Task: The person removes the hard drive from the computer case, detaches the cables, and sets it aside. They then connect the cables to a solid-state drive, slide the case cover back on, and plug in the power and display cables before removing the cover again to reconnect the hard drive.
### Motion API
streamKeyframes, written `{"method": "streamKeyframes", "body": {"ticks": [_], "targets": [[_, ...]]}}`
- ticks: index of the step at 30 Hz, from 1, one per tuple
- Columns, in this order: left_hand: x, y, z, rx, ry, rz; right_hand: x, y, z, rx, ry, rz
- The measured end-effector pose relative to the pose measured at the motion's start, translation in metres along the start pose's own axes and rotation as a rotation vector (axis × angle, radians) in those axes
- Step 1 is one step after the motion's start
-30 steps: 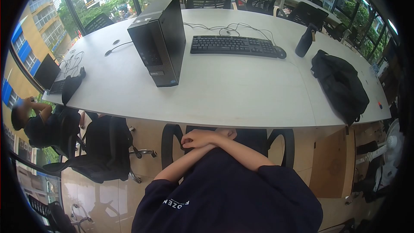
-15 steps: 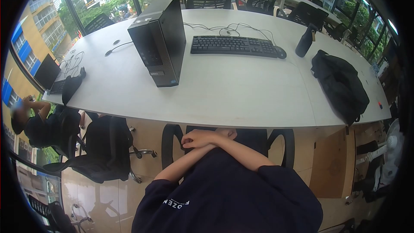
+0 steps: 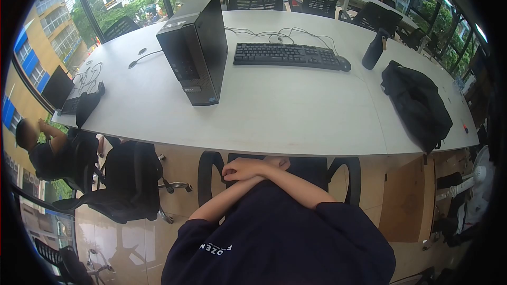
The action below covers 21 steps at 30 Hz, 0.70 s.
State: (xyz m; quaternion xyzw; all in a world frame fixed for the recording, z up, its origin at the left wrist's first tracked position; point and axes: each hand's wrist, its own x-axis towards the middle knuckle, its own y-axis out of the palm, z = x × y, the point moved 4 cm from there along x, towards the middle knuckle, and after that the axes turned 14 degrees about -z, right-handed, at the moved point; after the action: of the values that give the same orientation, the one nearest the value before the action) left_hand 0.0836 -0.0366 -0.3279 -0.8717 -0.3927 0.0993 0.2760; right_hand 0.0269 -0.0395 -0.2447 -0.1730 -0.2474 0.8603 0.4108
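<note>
Nothing is being worked here: this is a pause, arms folded, hands off everything. The right hand [image 3: 242, 170] lies on top, fingers loosely curled and pointing towards the person's left, resting across the other wrist. The left hand [image 3: 278, 162] is tucked under that forearm with only a sliver showing, so I cannot tell how its fingers lie. Both hands are together, crossed at the wrists, holding no object, and they hang just below the near edge of the table [image 3: 296, 126], over a black chair [image 3: 208, 177] pushed in beneath it.

The nearest thing on the table is the computer tower [image 3: 195, 47], standing upright left of centre, well back from the near edge. The keyboard [image 3: 288, 55] lies beyond it towards the far edge, with a mouse [image 3: 344, 64] touching its right end and cables trailing behind. Further right are a dark bottle [image 3: 373, 50], upright, and a black bag [image 3: 417, 103] slumped by the right edge. A laptop [image 3: 57, 91] sits at the left corner, where another person [image 3: 50, 153] is seated.

My read is that any move onto the table calls for uncrossing the wrists first, then a long forward reach, since everything sits well apart from the hands.
</note>
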Motion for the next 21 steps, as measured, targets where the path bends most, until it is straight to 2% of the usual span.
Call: {"method": "streamKeyframes", "body": {"ticks": [21], "targets": [[0.0001, 0.0012, 0.0005, -0.024, 0.006, -0.048, 0.0004, 0.0001, -0.0014, -0.007, -0.011, -0.007]]}}
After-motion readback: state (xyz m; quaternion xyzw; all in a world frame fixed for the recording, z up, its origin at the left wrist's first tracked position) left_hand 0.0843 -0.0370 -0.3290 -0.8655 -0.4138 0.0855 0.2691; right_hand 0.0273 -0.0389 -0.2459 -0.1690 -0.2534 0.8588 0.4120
